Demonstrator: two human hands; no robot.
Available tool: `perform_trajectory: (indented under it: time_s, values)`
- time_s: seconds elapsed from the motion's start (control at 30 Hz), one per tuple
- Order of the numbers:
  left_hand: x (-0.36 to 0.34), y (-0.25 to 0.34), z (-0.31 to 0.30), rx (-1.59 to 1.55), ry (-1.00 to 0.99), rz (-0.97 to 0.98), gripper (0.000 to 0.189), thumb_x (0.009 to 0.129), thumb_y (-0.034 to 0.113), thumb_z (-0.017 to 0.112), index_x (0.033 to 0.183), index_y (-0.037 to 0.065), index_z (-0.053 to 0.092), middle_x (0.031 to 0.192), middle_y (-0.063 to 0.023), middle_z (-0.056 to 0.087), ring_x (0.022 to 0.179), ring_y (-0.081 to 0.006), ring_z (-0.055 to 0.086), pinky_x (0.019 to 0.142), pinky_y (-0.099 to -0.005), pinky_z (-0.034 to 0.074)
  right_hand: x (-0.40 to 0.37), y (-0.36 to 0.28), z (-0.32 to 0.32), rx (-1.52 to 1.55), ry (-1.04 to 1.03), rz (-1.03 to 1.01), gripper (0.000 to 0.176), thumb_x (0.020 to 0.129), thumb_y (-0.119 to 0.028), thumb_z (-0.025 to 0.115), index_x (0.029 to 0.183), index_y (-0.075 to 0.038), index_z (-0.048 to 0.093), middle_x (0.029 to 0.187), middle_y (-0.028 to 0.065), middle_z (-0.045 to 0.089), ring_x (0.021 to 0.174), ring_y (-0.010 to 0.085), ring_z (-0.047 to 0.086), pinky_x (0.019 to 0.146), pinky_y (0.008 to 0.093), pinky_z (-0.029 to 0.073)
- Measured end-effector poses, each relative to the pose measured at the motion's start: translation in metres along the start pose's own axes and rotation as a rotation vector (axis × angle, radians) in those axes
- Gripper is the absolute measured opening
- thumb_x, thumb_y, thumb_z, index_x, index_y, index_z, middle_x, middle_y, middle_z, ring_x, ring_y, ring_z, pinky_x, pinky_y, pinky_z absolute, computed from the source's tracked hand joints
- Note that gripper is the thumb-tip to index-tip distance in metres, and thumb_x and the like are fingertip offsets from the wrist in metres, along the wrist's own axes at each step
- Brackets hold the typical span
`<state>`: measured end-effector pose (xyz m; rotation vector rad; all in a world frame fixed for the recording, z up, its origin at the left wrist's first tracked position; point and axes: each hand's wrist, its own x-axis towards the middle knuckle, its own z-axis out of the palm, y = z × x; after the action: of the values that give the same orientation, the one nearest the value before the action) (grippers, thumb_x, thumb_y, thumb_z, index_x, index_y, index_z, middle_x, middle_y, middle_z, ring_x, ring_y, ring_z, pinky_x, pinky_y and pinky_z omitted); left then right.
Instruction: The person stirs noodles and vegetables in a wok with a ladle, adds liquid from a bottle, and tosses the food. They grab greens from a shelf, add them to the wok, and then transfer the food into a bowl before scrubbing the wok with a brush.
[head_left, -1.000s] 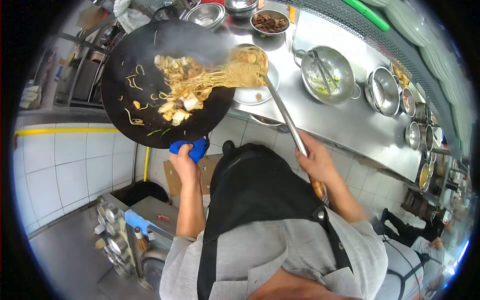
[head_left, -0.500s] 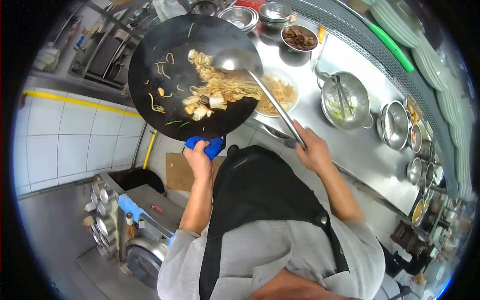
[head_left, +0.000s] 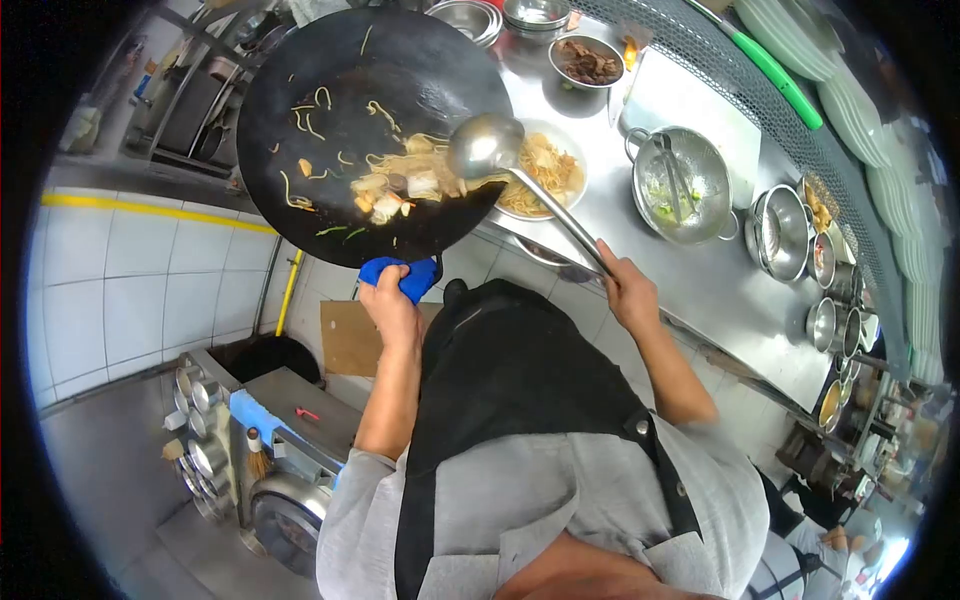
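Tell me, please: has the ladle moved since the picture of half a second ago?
Yes. Judged against the colander, the ladle has shifted toward the plate, away from the middle of the wok.

Scene was brightly lit; white glare blew out lower right. Steel counter (head_left: 720,290) and ladle bowl (head_left: 486,146) threw highlights. Fisheye bent the edges, corners went black, far right looked soft.

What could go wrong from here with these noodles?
Noodles by the lip of the wok might miss the plate and spill onto the counter. The left hand holds the wok through a bunched blue cloth; if that slips, the grip could fail. The ladle in the right hand, close to the plate, could knock it.
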<state>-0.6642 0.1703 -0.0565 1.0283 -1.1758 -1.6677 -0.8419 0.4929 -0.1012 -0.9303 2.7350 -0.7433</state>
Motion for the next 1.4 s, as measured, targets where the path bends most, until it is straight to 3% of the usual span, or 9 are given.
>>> perform_trajectory:
  time_s: [0.43, 0.63, 0.73, 0.8, 0.9, 1.13, 1.2, 1.3, 1.4]
  values:
    - [0.021, -0.021, 0.025, -0.059, 0.017, -0.001, 0.003, 0.077, -0.001, 0.062, 0.078, 0.001, 0.061, 0.076, -0.0043, 0.06, 0.072, -0.0156, 0.056, 0.07, -0.0289, 0.048, -0.044, 0.033, -0.038, 0.028, 0.152, 0.1, 0.063, 0.086, -0.003, 0.065, 0.143, -0.03, 0.058, 0.084, 0.009, 0.061, 0.075, 0.0307, 0.064, 0.069, 0.0411, 0.054]
    - [0.013, -0.008, 0.034, -0.077, -0.005, 0.011, 0.003, 0.077, -0.001, 0.062, 0.078, 0.001, 0.06, 0.077, -0.0044, 0.059, 0.072, -0.0155, 0.056, 0.069, -0.0288, 0.048, -0.009, 0.003, -0.011, 0.232, 0.057, 0.009, 0.064, 0.084, -0.002, 0.065, 0.143, -0.028, 0.058, 0.093, 0.0098, 0.067, 0.079, 0.031, 0.066, 0.073, 0.0407, 0.055]
    - [0.017, -0.01, 0.033, -0.069, -0.005, 0.036, 0.003, 0.077, 0.0, 0.063, 0.078, 0.001, 0.06, 0.078, -0.0047, 0.06, 0.072, -0.0156, 0.056, 0.068, -0.0289, 0.048, -0.006, 0.008, -0.011, 0.183, 0.07, -0.096, 0.061, 0.085, -0.002, 0.068, 0.142, -0.024, 0.061, 0.08, 0.0098, 0.058, 0.069, 0.0277, 0.059, 0.07, 0.0364, 0.052]
    - [0.019, -0.012, 0.032, -0.058, 0.021, 0.053, 0.003, 0.077, 0.0, 0.063, 0.079, 0.001, 0.061, 0.079, -0.005, 0.06, 0.072, -0.0156, 0.056, 0.068, -0.0289, 0.048, -0.015, 0.028, -0.025, 0.051, 0.054, -0.046, 0.063, 0.085, -0.003, 0.065, 0.143, -0.027, 0.058, 0.098, 0.01, 0.068, 0.086, 0.0312, 0.068, 0.077, 0.0411, 0.056]
    - [0.016, -0.007, 0.032, -0.021, 0.028, 0.091, 0.003, 0.077, 0.0, 0.063, 0.08, 0.001, 0.061, 0.079, -0.005, 0.06, 0.072, -0.0159, 0.056, 0.069, -0.0294, 0.048, -0.025, 0.048, -0.04, -0.007, 0.038, 0.025, 0.061, 0.086, -0.005, 0.066, 0.143, -0.025, 0.058, 0.099, 0.0103, 0.069, 0.086, 0.0314, 0.069, 0.078, 0.0405, 0.056]
    - [0.009, -0.01, 0.033, 0.007, -0.01, 0.03, 0.002, 0.077, 0.003, 0.064, 0.076, 0.002, 0.062, 0.075, -0.004, 0.061, 0.072, -0.0153, 0.058, 0.07, -0.0295, 0.048, 0.046, -0.047, 0.022, 0.448, 0.105, -0.105, 0.057, 0.088, -0.01, 0.07, 0.143, -0.022, 0.059, 0.108, 0.0161, 0.071, 0.087, 0.0324, 0.071, 0.08, 0.0404, 0.057]
    - [0.006, -0.009, 0.035, -0.03, -0.044, 0.038, 0.001, 0.077, 0.002, 0.063, 0.076, 0.002, 0.062, 0.075, -0.004, 0.061, 0.072, -0.0151, 0.057, 0.069, -0.0293, 0.048, 0.062, -0.086, 0.027, 0.584, -0.09, -0.095, 0.06, 0.088, -0.01, 0.069, 0.145, -0.023, 0.056, 0.115, 0.0163, 0.071, 0.093, 0.0346, 0.071, 0.084, 0.0392, 0.057]
    - [0.002, 0.001, 0.038, -0.065, -0.045, 0.003, 0.002, 0.078, 0.001, 0.063, 0.076, 0.002, 0.063, 0.075, -0.0041, 0.061, 0.072, -0.0151, 0.058, 0.068, -0.0291, 0.048, 0.055, -0.094, 0.015, 0.411, -0.214, -0.181, 0.062, 0.088, -0.009, 0.067, 0.146, -0.024, 0.054, 0.113, 0.0157, 0.071, 0.095, 0.0357, 0.069, 0.085, 0.0394, 0.056]
    - [0.005, -0.002, 0.035, -0.085, -0.067, 0.003, 0.003, 0.079, 0.001, 0.063, 0.076, 0.002, 0.063, 0.075, -0.004, 0.062, 0.072, -0.0144, 0.057, 0.067, -0.0288, 0.048, 0.02, -0.021, 0.017, 0.26, -0.019, -0.186, 0.062, 0.087, -0.005, 0.065, 0.145, -0.025, 0.056, 0.098, 0.0132, 0.068, 0.088, 0.0338, 0.068, 0.079, 0.0413, 0.055]
